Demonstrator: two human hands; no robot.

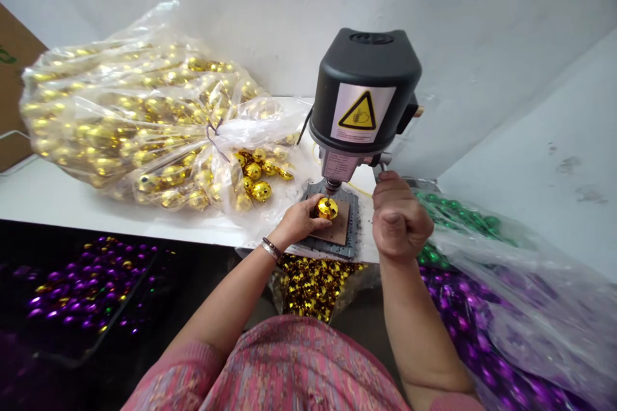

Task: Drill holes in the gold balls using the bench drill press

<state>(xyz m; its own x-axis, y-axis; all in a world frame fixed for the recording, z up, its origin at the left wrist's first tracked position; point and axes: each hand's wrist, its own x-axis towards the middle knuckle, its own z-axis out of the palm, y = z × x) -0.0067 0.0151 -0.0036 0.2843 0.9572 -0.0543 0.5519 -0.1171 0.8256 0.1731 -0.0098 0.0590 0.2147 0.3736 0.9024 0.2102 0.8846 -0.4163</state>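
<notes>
Under the drill press (366, 77), holding a gold bead (328, 208).
Pinching it with left hand (299, 221) over a board (340, 229); clenching the lever (384, 164) with right hand (402, 215).

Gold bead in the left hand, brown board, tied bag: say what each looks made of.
Gold bead: probably plastic with a mirror-like metallic coating; its facets throw sharp highlights.
Brown board: perhaps wood or fibreboard; flat, fairly matt, plain-coloured.
Tied bag: apparently thin, glossy plastic film; it creases and is see-through.
</notes>
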